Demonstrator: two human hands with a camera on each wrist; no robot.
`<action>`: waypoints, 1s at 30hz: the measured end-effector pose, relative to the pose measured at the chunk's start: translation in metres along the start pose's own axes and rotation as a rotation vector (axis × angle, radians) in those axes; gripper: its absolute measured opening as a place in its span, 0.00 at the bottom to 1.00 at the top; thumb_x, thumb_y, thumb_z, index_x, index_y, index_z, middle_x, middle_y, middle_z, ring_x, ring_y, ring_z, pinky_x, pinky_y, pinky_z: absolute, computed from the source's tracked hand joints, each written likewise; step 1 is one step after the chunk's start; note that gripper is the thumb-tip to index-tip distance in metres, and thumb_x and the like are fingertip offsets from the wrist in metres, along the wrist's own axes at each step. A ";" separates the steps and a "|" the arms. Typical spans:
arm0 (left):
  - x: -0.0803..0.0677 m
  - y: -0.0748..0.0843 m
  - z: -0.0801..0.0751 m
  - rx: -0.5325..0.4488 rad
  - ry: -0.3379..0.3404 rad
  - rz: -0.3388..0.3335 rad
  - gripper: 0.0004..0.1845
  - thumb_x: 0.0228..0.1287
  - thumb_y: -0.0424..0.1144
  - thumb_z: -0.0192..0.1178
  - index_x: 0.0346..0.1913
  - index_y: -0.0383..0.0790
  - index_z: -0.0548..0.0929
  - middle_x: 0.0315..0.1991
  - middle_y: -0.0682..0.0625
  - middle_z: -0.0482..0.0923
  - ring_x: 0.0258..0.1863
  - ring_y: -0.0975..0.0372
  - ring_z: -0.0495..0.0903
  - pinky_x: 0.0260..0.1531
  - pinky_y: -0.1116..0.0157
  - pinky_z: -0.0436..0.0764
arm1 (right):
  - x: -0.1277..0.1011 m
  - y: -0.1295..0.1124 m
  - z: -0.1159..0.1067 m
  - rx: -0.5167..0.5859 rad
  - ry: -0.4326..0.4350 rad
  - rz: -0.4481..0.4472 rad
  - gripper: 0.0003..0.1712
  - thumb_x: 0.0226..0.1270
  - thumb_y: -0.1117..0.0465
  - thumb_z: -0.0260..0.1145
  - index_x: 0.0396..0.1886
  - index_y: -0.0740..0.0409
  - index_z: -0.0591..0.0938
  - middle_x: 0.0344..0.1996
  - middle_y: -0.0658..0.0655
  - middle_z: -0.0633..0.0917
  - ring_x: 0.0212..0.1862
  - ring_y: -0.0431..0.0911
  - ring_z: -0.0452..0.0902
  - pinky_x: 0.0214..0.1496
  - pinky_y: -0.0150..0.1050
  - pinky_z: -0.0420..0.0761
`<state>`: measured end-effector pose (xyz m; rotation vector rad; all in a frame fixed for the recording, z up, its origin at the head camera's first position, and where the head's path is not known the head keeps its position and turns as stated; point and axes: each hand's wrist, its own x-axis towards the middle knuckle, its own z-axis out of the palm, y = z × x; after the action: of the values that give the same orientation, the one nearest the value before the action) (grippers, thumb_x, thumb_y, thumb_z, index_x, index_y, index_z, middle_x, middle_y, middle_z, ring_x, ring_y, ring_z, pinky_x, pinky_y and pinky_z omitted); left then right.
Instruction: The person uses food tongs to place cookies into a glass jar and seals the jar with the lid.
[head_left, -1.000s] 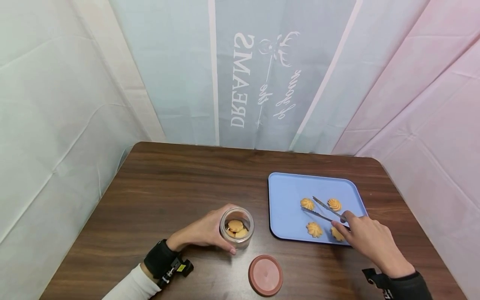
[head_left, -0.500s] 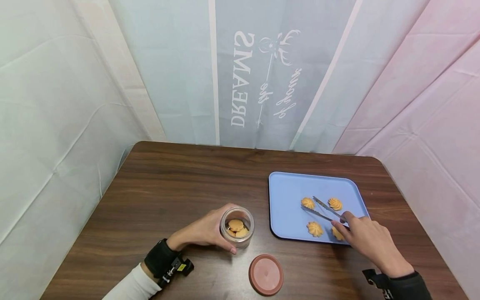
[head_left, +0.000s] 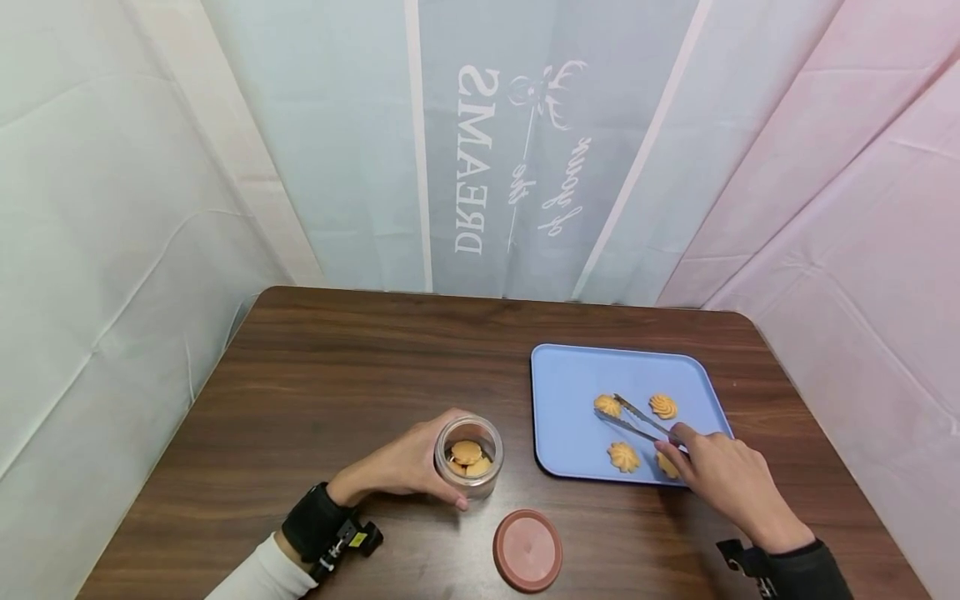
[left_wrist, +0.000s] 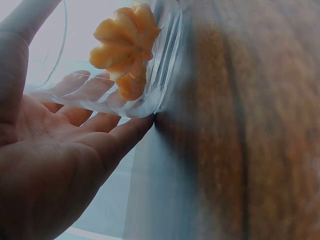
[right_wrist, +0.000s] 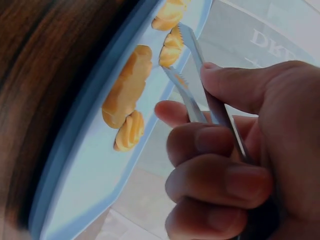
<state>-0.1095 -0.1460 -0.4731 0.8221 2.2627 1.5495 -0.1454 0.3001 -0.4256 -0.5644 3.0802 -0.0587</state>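
My left hand [head_left: 408,462] grips a clear glass jar [head_left: 487,486] upright on the table, thumb on the near side. Inside the lidless jar lie several golden cookies [head_left: 467,452]; in the left wrist view a ridged cookie [left_wrist: 125,42] shows through the glass. My right hand [head_left: 731,479] holds metal tongs [head_left: 641,415] over a blue tray [head_left: 562,383]. Their serrated tips stand apart, on either side of a piped cookie [right_wrist: 171,47] lying on the tray. Several cookies are on the tray, one of them [head_left: 667,465] partly hidden by the right hand.
A round reddish-brown lid [head_left: 528,550] lies on the dark wooden table [head_left: 360,358], nearer than the jar and tray. Behind the table hangs a printed fabric curtain [head_left: 360,167], with pale cloth on both sides.
The head view has shifted slightly, so everything sits a little further left. Both hands, the tongs, jar and cookies keep their places relative to one another.
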 end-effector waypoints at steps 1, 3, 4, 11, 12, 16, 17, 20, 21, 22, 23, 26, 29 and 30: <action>0.000 0.000 0.000 -0.002 0.000 -0.001 0.51 0.45 0.44 0.88 0.72 0.55 0.70 0.64 0.53 0.82 0.64 0.57 0.79 0.69 0.58 0.74 | 0.000 0.000 0.000 -0.003 0.009 -0.004 0.21 0.78 0.46 0.67 0.41 0.61 0.85 0.14 0.46 0.66 0.17 0.42 0.62 0.18 0.37 0.59; 0.000 0.000 0.000 -0.005 -0.002 -0.008 0.51 0.45 0.44 0.88 0.72 0.55 0.69 0.64 0.52 0.81 0.64 0.57 0.79 0.69 0.58 0.74 | -0.001 0.000 0.001 -0.007 0.023 -0.011 0.19 0.78 0.46 0.67 0.39 0.59 0.85 0.14 0.46 0.65 0.18 0.42 0.62 0.18 0.37 0.58; 0.000 0.000 0.000 -0.006 -0.002 -0.008 0.51 0.45 0.43 0.88 0.72 0.55 0.69 0.64 0.52 0.81 0.64 0.57 0.79 0.69 0.58 0.74 | -0.001 0.000 0.002 -0.008 0.030 -0.014 0.19 0.78 0.46 0.67 0.38 0.59 0.85 0.14 0.46 0.65 0.18 0.42 0.62 0.18 0.37 0.58; 0.001 0.000 0.001 0.002 -0.001 0.003 0.51 0.45 0.43 0.88 0.73 0.55 0.69 0.65 0.50 0.81 0.65 0.57 0.79 0.69 0.58 0.74 | -0.003 0.000 0.005 -0.005 0.057 -0.028 0.17 0.78 0.48 0.67 0.37 0.56 0.83 0.14 0.45 0.65 0.17 0.41 0.60 0.18 0.37 0.58; 0.001 0.000 0.001 0.002 -0.001 0.004 0.51 0.45 0.43 0.88 0.73 0.55 0.69 0.65 0.50 0.81 0.64 0.57 0.79 0.69 0.58 0.74 | -0.004 0.000 0.005 -0.006 0.061 -0.030 0.17 0.78 0.48 0.67 0.37 0.56 0.83 0.14 0.45 0.65 0.17 0.41 0.60 0.18 0.37 0.58; 0.000 0.000 0.002 -0.003 -0.002 0.002 0.51 0.45 0.43 0.88 0.72 0.54 0.69 0.65 0.50 0.81 0.65 0.57 0.79 0.70 0.58 0.73 | -0.006 -0.001 0.005 -0.007 0.068 -0.032 0.16 0.78 0.48 0.68 0.38 0.57 0.83 0.14 0.45 0.65 0.17 0.42 0.60 0.18 0.38 0.58; 0.000 0.000 0.002 -0.005 -0.003 0.001 0.51 0.45 0.43 0.88 0.72 0.54 0.69 0.65 0.50 0.81 0.65 0.57 0.79 0.70 0.58 0.73 | -0.006 -0.002 0.005 -0.007 0.070 -0.032 0.16 0.78 0.48 0.68 0.38 0.57 0.83 0.14 0.45 0.65 0.17 0.42 0.60 0.18 0.38 0.59; 0.000 -0.001 0.003 -0.001 -0.005 0.001 0.51 0.45 0.44 0.88 0.72 0.54 0.69 0.65 0.51 0.81 0.65 0.58 0.79 0.70 0.59 0.74 | -0.007 -0.002 0.005 -0.003 0.070 -0.034 0.16 0.78 0.48 0.67 0.39 0.57 0.83 0.14 0.45 0.65 0.18 0.42 0.61 0.18 0.38 0.59; 0.000 -0.002 0.003 0.000 -0.006 0.002 0.51 0.45 0.44 0.88 0.72 0.55 0.69 0.65 0.51 0.81 0.65 0.58 0.79 0.69 0.59 0.74 | -0.007 -0.002 0.005 -0.002 0.072 -0.036 0.16 0.78 0.48 0.67 0.39 0.57 0.83 0.14 0.45 0.65 0.18 0.42 0.61 0.18 0.38 0.59; -0.001 -0.002 0.003 0.003 -0.007 0.003 0.51 0.45 0.45 0.88 0.72 0.55 0.69 0.65 0.51 0.81 0.65 0.58 0.79 0.69 0.58 0.74 | -0.007 -0.003 0.004 -0.001 0.074 -0.038 0.16 0.78 0.48 0.68 0.39 0.57 0.83 0.14 0.45 0.65 0.18 0.42 0.61 0.18 0.38 0.59; -0.001 -0.002 0.003 0.006 -0.008 0.006 0.51 0.46 0.45 0.88 0.72 0.55 0.69 0.65 0.51 0.81 0.65 0.58 0.79 0.69 0.58 0.74 | -0.007 -0.003 0.004 -0.001 0.078 -0.040 0.16 0.78 0.49 0.68 0.38 0.57 0.83 0.14 0.45 0.64 0.18 0.41 0.61 0.18 0.38 0.59; -0.001 -0.003 0.003 0.011 -0.005 0.015 0.51 0.46 0.45 0.88 0.73 0.54 0.69 0.65 0.50 0.81 0.65 0.58 0.79 0.70 0.57 0.74 | -0.007 -0.005 0.001 -0.003 0.091 -0.048 0.15 0.77 0.49 0.69 0.36 0.56 0.82 0.14 0.44 0.64 0.17 0.41 0.60 0.18 0.37 0.58; 0.000 -0.003 0.003 0.020 0.000 0.021 0.51 0.46 0.44 0.88 0.73 0.54 0.69 0.65 0.49 0.81 0.64 0.57 0.79 0.69 0.56 0.74 | -0.006 -0.006 -0.001 -0.006 0.101 -0.055 0.16 0.77 0.48 0.69 0.36 0.55 0.82 0.14 0.45 0.63 0.17 0.41 0.59 0.18 0.36 0.57; 0.000 -0.003 0.003 0.021 0.001 0.020 0.51 0.46 0.44 0.88 0.73 0.53 0.69 0.64 0.49 0.81 0.64 0.57 0.79 0.69 0.56 0.74 | -0.006 -0.006 -0.001 -0.007 0.103 -0.058 0.16 0.77 0.48 0.69 0.35 0.55 0.81 0.14 0.44 0.63 0.17 0.41 0.59 0.18 0.36 0.57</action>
<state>-0.1087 -0.1449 -0.4770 0.8524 2.2825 1.5373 -0.1374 0.2966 -0.4244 -0.6723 3.1644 -0.0799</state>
